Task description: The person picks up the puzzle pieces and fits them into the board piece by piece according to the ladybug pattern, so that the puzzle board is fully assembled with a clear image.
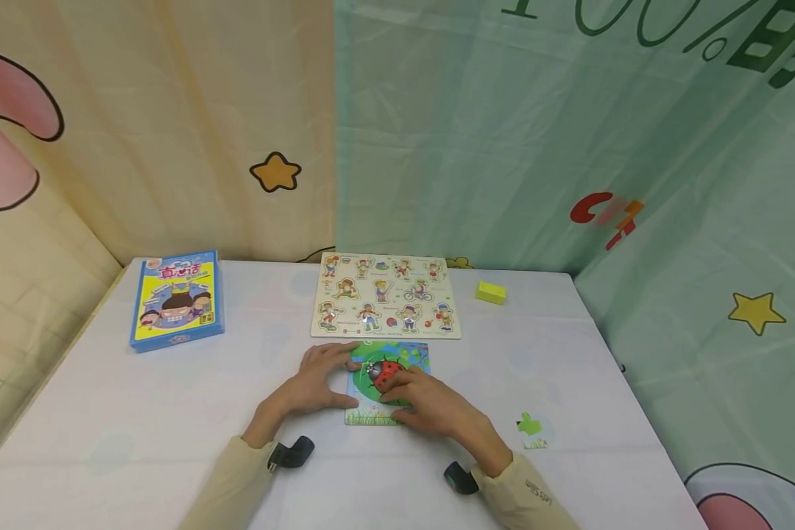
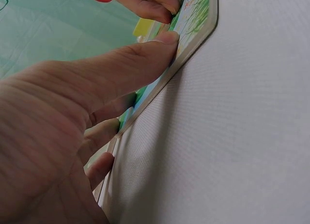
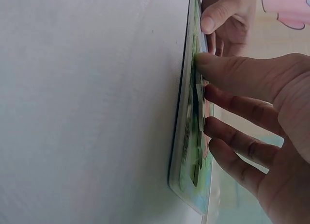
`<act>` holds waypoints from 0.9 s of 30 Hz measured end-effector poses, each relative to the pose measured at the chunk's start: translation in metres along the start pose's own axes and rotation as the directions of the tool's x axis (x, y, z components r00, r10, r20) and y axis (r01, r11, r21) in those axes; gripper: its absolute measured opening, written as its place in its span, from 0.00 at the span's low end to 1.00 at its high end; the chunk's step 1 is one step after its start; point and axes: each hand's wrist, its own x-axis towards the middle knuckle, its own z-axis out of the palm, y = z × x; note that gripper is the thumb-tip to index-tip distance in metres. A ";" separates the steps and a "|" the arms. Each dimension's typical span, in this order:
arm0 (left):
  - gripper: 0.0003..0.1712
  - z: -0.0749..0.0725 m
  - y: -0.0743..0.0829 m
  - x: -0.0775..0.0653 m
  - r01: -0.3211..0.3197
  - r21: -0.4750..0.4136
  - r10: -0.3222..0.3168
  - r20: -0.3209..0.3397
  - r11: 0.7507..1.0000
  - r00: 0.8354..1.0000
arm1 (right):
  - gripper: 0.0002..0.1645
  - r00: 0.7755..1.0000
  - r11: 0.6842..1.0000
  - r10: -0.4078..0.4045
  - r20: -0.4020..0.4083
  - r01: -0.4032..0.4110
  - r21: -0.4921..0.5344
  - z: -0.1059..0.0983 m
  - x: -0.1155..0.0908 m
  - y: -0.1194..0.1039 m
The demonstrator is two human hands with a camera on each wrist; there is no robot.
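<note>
A small ladybug picture puzzle [image 1: 369, 414] lies flat on the white table. My left hand [image 1: 314, 379] rests at its left side, thumb and fingers spread against the edge and border. My right hand [image 1: 433, 403] reaches over the lower right, its fingertips touching the red ladybug [image 1: 379, 374] area. In the right wrist view, thin puzzle pieces [image 3: 199, 107] stand slightly proud of the board beneath the thumb and fingers of my right hand. That hand covers part of the picture. Right of it lies a loose puzzle piece [image 1: 530, 425] with green and grass patterns.
Behind the puzzle lies a larger board [image 1: 386, 324] with several cartoon figures. A yellow block [image 1: 490, 292] sits to its right. At the far left is a blue and yellow box [image 1: 177, 300]. Curtains [image 1: 450, 147] hang behind the table.
</note>
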 end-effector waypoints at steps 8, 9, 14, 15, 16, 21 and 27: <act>0.28 0.001 -0.001 0.000 0.000 0.002 0.000 -0.003 1.000 1.000 | 0.16 1.000 1.000 -0.010 -0.007 0.010 -0.001 0.002 0.001 0.000; 0.28 0.001 -0.001 0.000 0.001 0.001 -0.001 -0.003 1.000 1.000 | 0.17 1.000 1.000 -0.005 -0.006 0.005 0.001 0.002 0.001 0.000; 0.29 0.001 -0.001 0.000 0.001 0.000 -0.001 -0.006 1.000 1.000 | 0.18 1.000 1.000 0.021 -0.017 -0.021 0.012 0.002 0.001 0.000; 0.29 0.001 0.000 0.000 -0.001 0.000 0.001 -0.006 1.000 1.000 | 0.18 0.999 1.000 0.026 -0.019 -0.026 0.015 0.002 0.001 0.000; 0.29 0.001 0.000 0.000 -0.003 0.000 0.003 -0.007 1.000 1.000 | 0.18 0.999 0.999 0.028 -0.025 -0.028 0.018 0.003 0.000 0.000; 0.29 0.001 0.000 0.001 -0.019 -0.001 0.019 -0.007 1.000 1.000 | 0.20 0.998 0.999 0.044 -0.050 -0.043 0.018 0.005 -0.002 0.003; 0.29 0.002 -0.001 0.000 -0.024 0.001 0.024 -0.008 1.000 1.000 | 0.23 0.995 0.995 0.091 -0.048 -0.089 0.042 0.006 -0.002 0.003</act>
